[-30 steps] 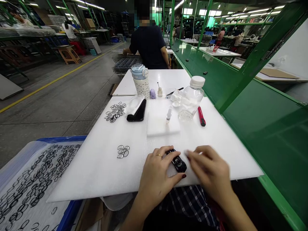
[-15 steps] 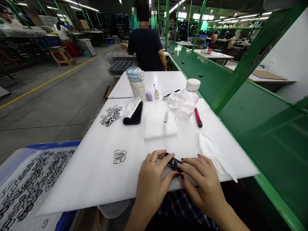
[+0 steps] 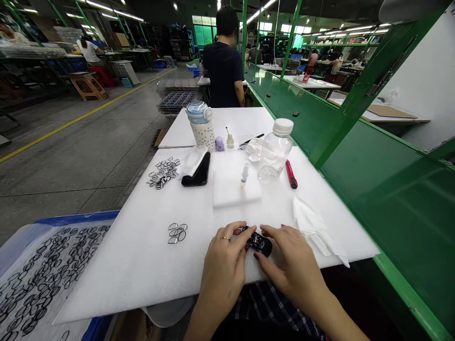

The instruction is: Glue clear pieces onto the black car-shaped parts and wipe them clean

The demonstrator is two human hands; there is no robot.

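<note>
A small glossy black part [image 3: 260,243] rests on the white foam sheet [image 3: 149,255] near its front edge. My left hand [image 3: 223,265] curls round the part's left end, thumb and fingertips pinching it. My right hand [image 3: 289,263] grips the right end with bent fingers. A few thin oval rings [image 3: 177,233] lie to the left of my hands. A crumpled white cloth [image 3: 314,227] lies just right of my right hand.
Further back stand a clear bottle [image 3: 274,151], a red pen-like tool [image 3: 291,174], a small dropper vial [image 3: 244,173] on a white pad, a black case [image 3: 197,175], a ring pile [image 3: 161,173] and a spotted cup [image 3: 201,124]. A blue tray of rings [image 3: 39,279] sits left. A person stands beyond.
My right hand has put the white cloth down to its right and come onto the black part. Both hands now pinch the part, which has turned slightly.
</note>
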